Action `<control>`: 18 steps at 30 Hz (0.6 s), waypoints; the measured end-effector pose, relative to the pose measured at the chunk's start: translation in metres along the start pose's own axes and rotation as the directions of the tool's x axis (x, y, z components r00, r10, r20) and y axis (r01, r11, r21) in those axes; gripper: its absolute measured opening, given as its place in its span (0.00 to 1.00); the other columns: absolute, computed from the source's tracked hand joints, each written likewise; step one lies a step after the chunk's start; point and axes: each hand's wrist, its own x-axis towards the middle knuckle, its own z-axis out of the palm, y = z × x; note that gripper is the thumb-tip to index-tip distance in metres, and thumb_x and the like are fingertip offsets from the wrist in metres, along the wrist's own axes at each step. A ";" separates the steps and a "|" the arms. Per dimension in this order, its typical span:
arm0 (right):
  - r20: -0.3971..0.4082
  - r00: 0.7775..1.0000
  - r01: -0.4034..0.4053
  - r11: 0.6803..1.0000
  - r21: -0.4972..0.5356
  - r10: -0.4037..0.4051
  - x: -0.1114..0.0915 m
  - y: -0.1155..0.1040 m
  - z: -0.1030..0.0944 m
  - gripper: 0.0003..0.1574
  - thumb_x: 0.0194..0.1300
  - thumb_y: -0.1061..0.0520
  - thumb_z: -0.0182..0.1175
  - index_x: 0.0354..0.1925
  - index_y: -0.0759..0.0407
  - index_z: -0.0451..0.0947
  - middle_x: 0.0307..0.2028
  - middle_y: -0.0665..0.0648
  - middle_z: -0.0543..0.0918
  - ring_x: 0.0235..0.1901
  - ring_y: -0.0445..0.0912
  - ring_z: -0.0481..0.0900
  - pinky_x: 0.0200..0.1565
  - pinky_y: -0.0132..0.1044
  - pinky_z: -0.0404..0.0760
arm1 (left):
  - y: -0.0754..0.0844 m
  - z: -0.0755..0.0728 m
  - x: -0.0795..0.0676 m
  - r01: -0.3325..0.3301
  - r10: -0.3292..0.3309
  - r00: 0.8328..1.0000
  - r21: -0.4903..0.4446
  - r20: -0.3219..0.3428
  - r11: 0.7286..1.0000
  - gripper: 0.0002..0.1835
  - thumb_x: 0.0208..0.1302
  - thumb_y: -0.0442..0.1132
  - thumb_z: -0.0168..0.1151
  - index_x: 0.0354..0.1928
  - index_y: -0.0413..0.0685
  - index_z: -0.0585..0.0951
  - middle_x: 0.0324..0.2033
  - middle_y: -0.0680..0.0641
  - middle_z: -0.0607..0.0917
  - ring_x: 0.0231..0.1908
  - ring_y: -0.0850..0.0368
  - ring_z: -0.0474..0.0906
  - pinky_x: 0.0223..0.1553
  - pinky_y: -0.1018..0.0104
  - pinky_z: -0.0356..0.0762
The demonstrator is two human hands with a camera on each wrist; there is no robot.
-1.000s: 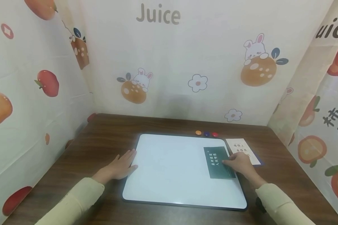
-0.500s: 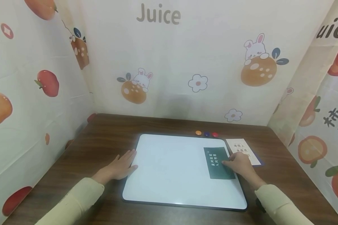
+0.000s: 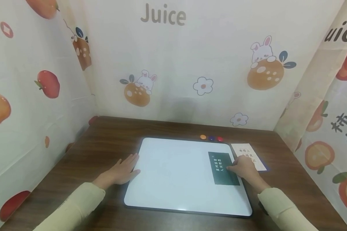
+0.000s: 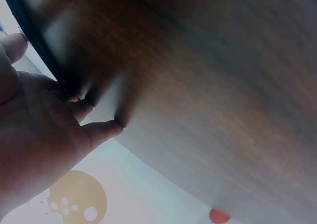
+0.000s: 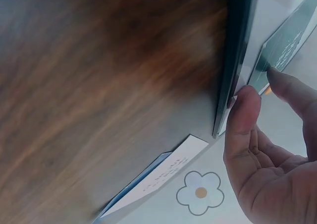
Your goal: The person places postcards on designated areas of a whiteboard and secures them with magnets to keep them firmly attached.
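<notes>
the green card (image 3: 221, 171) stays put; work looks paused. my half-curled right hand (image 3: 244, 166) touches it, pinch unclear; my left hand (image 3: 120, 171) lies flat, gripping nothing.

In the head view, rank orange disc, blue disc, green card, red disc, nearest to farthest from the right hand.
1. Green card, touching the right hand.
2. Red disc, right end of the row beyond the whiteboard.
3. Blue disc, middle of that row.
4. Orange disc, that row's left end.

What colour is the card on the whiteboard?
The card is dark green with white lettering; best in head view.
</notes>
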 end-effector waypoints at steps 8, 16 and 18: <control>0.001 1.000 0.002 1.000 -0.013 -0.002 0.001 0.001 0.001 0.21 0.51 0.58 0.72 0.34 0.76 0.81 0.32 0.67 0.84 0.28 0.51 0.79 0.34 0.46 0.82 | 0.001 -0.002 -0.001 0.000 0.000 1.000 0.001 0.004 1.000 0.37 0.72 0.50 0.47 0.72 0.32 0.50 0.72 0.33 0.49 0.71 0.35 0.40 0.64 0.32 0.37; 0.014 1.000 0.014 1.000 -0.025 -0.014 0.003 -0.001 0.001 0.20 0.52 0.58 0.71 0.35 0.77 0.81 0.32 0.68 0.83 0.27 0.51 0.79 0.33 0.45 0.82 | 0.002 -0.002 -0.001 0.005 -0.005 1.000 -0.003 0.006 1.000 0.38 0.72 0.50 0.47 0.72 0.32 0.50 0.72 0.33 0.49 0.71 0.34 0.41 0.64 0.32 0.37; 0.019 1.000 0.014 0.999 -0.030 -0.014 0.003 -0.001 0.000 0.21 0.52 0.59 0.71 0.35 0.77 0.80 0.32 0.68 0.83 0.27 0.51 0.79 0.32 0.46 0.82 | 0.002 -0.002 -0.002 0.008 -0.008 1.000 -0.001 0.009 1.000 0.37 0.72 0.50 0.47 0.72 0.32 0.50 0.72 0.34 0.49 0.71 0.35 0.41 0.64 0.32 0.38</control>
